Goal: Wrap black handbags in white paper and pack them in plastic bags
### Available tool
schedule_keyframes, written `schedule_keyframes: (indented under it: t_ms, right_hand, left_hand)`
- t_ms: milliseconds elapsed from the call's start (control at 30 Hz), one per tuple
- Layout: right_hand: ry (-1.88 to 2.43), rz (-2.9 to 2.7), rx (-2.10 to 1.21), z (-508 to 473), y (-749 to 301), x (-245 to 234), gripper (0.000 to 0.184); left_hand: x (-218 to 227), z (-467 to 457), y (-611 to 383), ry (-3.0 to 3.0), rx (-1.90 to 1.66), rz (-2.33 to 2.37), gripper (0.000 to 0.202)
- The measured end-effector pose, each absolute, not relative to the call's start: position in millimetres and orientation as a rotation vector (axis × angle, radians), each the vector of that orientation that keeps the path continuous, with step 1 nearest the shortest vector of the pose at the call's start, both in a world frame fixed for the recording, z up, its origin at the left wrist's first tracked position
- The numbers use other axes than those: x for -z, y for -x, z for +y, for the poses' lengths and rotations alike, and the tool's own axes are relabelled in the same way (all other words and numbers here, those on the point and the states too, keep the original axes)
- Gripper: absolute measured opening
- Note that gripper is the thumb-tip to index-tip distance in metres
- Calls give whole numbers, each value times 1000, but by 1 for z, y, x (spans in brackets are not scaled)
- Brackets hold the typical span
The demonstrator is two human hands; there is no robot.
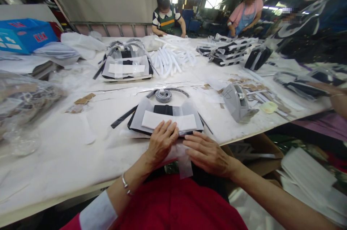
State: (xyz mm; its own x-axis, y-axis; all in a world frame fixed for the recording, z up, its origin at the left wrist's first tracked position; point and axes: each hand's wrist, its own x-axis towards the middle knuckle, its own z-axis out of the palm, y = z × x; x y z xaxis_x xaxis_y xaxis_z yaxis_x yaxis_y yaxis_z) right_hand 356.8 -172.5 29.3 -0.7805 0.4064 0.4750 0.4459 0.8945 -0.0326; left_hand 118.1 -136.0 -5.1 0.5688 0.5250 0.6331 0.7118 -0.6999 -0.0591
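Observation:
A flat black and grey bag piece [165,114] lies at the near edge of the white table [65,150], with a white paper sheet [169,121] across it. My left hand [160,141] rests on its near edge, fingers curled down onto the white sheet. My right hand [206,152] lies flat beside it, fingers stretched toward the left hand over a strip of clear film [184,161] that hangs off the table edge. A coiled grey strap [163,95] sits just behind the piece.
A second stacked bag piece [127,66] and a heap of white tubes [170,55] lie further back. A grey moulded part [236,103] stands right. Clear plastic bags [24,100] crowd the left. A blue box [23,35] sits far left. Two people work at the far side.

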Motion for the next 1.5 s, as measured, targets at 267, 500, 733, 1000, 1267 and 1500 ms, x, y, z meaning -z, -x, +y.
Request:
schedule_keyframes:
  t_ms: [267,500,733,1000,1267,1500]
  right_hand:
    - [709,-2495,84,-194,-345,11,27]
    - [736,-2288,-207,-183,-323,-4,28]
    - [771,-2231,-225,-194,-321,-10,30]
    - [957,-2371,-105,-143,-317,-74,19]
    - [1301,-2450,-531,-76,-313,-80,14]
    - [1285,-2300,-727,-66,-312,-66,10]
  left_hand:
    - [6,-137,-119,2498,869,-1027,32]
    - [7,-135,-119,2484,880,-1037,31]
    - [9,-135,-121,2464,902,-1050,29]
    - [11,-137,-119,2467,923,-1044,28]
    - [-7,-146,-129,2527,1118,-1246,24]
    - [-9,-140,-140,2435,1190,-1355,11]
